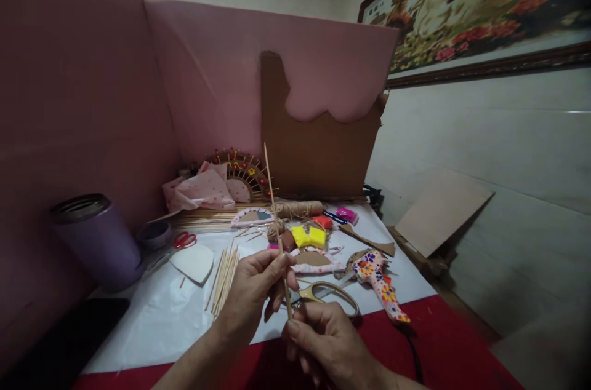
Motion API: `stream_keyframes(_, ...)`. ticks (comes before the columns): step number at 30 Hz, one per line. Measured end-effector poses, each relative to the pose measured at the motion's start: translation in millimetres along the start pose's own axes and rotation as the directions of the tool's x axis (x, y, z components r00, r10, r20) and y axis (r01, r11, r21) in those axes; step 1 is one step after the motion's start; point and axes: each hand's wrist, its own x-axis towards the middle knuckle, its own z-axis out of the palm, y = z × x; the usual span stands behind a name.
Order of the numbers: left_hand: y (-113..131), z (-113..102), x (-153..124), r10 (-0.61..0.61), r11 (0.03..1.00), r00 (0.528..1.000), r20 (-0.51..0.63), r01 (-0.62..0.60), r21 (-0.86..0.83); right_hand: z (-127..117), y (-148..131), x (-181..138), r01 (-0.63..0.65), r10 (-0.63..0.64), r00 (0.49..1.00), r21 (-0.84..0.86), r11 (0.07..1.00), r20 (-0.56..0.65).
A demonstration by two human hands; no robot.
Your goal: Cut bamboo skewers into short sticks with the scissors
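Observation:
A thin wooden skewer (273, 199) stands nearly upright, its tip pointing at the pink backdrop. My left hand (253, 294) pinches it at mid-length with thumb and fingertips. My right hand (325, 341) is closed round its lower end, just below the left. Both hands hover over the near edge of the white sheet (152, 322). A loose bunch of similar skewers (224, 276) lies on the sheet just left of my left hand. Gold-handled scissors (330, 293) lie right behind my right hand.
A purple tumbler (96, 239) stands at the left. Red scissors (182, 240), a white heart shape (194, 262), a twine spool (300, 209), yellow foam pieces (308, 236), a flowered glue gun (381, 285) and a skewer fan craft (242, 175) crowd the sheet. A cardboard piece (318, 150) leans behind.

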Motion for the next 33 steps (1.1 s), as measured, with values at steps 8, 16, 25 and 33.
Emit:
stream_keyframes(8,5,3,0,-0.015,0.995,1.0,0.013,0.013,0.095,11,3,-4,0.002,-0.001,1.0,0.117,0.993,-0.013)
stream_keyframes(16,6,-1,5,-0.011,1.0,0.994,-0.106,0.012,0.014,8,11,-6,0.038,-0.041,0.998,0.072,0.997,0.045)
stream_keyframes(25,6,-6,11,-0.08,0.995,0.975,-0.206,0.064,-0.079,-5,7,-19,0.514,-0.657,0.744,-0.732,0.447,0.121)
stream_keyframes(33,3,-5,8,-0.092,0.995,0.985,-0.144,0.086,-0.045,-9,0,-11,0.512,-0.679,0.703,-0.812,0.28,0.209)
